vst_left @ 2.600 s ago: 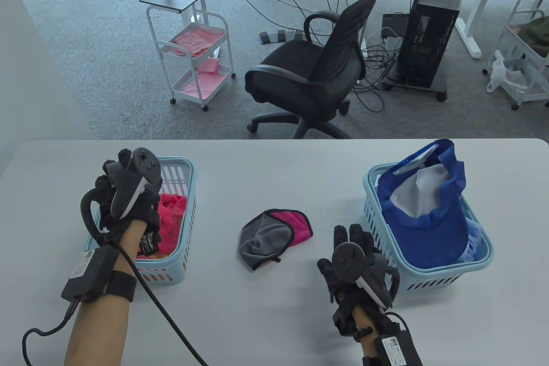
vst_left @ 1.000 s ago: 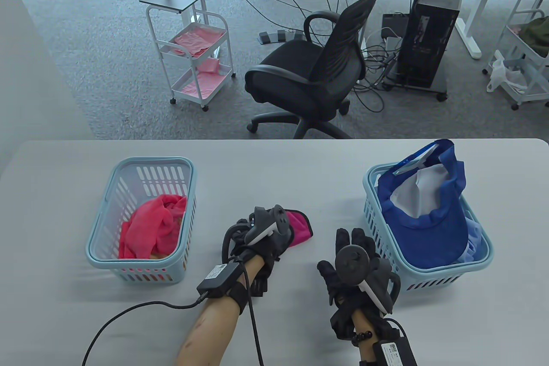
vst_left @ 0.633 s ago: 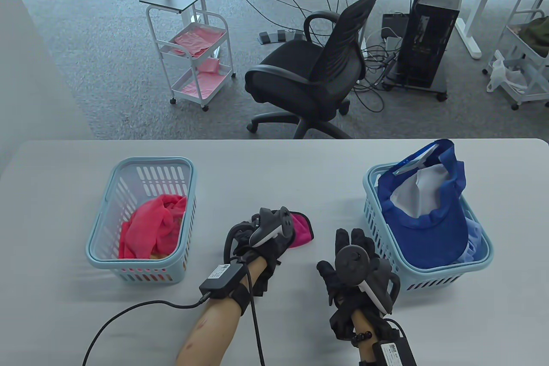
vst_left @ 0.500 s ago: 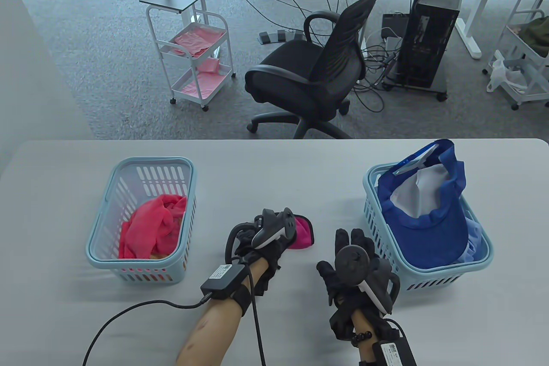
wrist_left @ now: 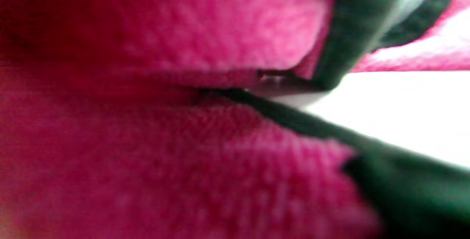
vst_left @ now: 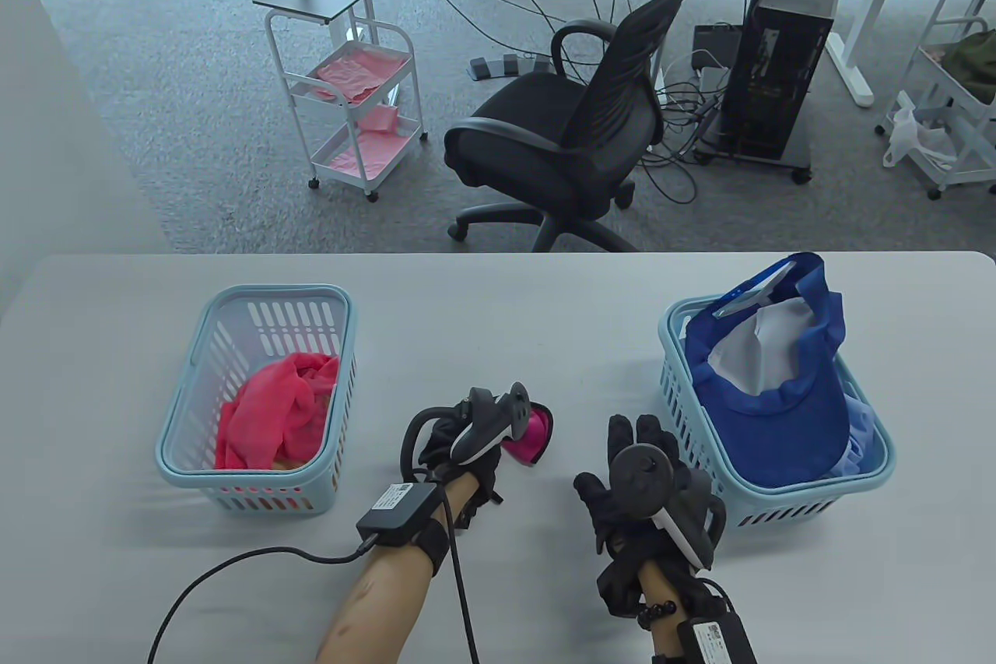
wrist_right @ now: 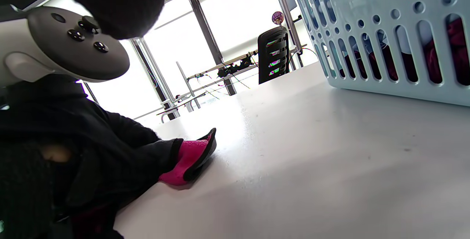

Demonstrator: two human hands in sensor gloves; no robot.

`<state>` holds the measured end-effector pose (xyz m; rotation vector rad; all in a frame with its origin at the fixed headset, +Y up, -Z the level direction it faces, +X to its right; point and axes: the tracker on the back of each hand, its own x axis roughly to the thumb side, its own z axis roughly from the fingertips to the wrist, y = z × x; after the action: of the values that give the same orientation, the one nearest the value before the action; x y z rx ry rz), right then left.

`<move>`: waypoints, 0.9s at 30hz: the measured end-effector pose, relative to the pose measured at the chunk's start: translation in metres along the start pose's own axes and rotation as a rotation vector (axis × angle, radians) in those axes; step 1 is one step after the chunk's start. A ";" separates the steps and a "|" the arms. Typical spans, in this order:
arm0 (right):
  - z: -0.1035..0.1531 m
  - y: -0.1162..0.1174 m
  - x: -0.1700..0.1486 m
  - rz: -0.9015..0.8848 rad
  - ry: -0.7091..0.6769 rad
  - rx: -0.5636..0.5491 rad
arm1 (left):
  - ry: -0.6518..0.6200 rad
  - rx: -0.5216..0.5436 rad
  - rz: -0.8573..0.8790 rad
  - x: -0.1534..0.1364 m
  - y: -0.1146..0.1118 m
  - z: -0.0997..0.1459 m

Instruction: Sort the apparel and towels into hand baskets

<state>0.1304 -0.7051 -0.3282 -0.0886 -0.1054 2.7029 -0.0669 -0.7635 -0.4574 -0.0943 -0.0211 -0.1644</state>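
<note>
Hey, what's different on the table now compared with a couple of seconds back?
The left hand came away from the left basket, crossed to the table's middle and gripped the pink and grey towel, bunching it toward the person. The right hand, the right basket, the blue cap and the pink cloth stayed put.
</note>
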 end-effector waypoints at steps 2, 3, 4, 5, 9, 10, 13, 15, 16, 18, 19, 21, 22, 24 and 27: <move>0.000 0.000 0.000 -0.001 -0.001 -0.003 | -0.001 -0.008 0.010 -0.001 0.003 0.000; 0.000 0.000 0.000 -0.001 -0.001 -0.003 | -0.004 -0.014 0.014 -0.001 0.004 0.000; 0.000 0.000 0.000 -0.002 -0.002 -0.004 | -0.005 -0.018 0.027 -0.001 0.007 0.000; 0.000 0.000 0.000 -0.005 -0.003 -0.005 | -0.002 -0.016 0.044 -0.001 0.010 0.002; 0.000 -0.001 0.000 -0.015 -0.008 -0.007 | 0.006 0.010 0.069 -0.002 0.025 0.005; 0.000 -0.002 0.000 -0.019 -0.010 -0.013 | 0.007 0.022 0.080 -0.003 0.032 0.006; 0.000 -0.002 0.001 -0.020 -0.014 -0.016 | 0.009 0.057 0.108 -0.006 0.053 0.010; 0.001 -0.001 0.000 -0.018 -0.014 -0.016 | 0.011 0.091 0.144 -0.010 0.076 0.014; 0.001 -0.001 0.000 -0.017 -0.013 -0.016 | 0.008 0.096 0.156 -0.012 0.084 0.016; 0.001 -0.001 0.000 -0.012 -0.012 -0.016 | 0.009 0.123 0.187 -0.018 0.105 0.023; 0.001 -0.001 0.001 -0.011 -0.014 -0.014 | 0.010 0.141 0.189 -0.021 0.114 0.026; 0.001 0.000 0.001 -0.010 -0.016 -0.011 | 0.013 0.170 0.189 -0.030 0.134 0.031; 0.001 0.000 0.001 -0.009 -0.016 -0.011 | 0.021 0.182 0.201 -0.034 0.142 0.033; 0.002 0.000 0.001 -0.008 -0.018 -0.009 | 0.044 0.203 0.249 -0.049 0.161 0.039; 0.002 0.000 0.001 -0.011 -0.017 -0.010 | 0.067 0.219 0.299 -0.068 0.181 0.046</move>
<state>0.1290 -0.7048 -0.3261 -0.0679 -0.1235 2.6931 -0.1050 -0.5705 -0.4306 0.1263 0.0414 0.1338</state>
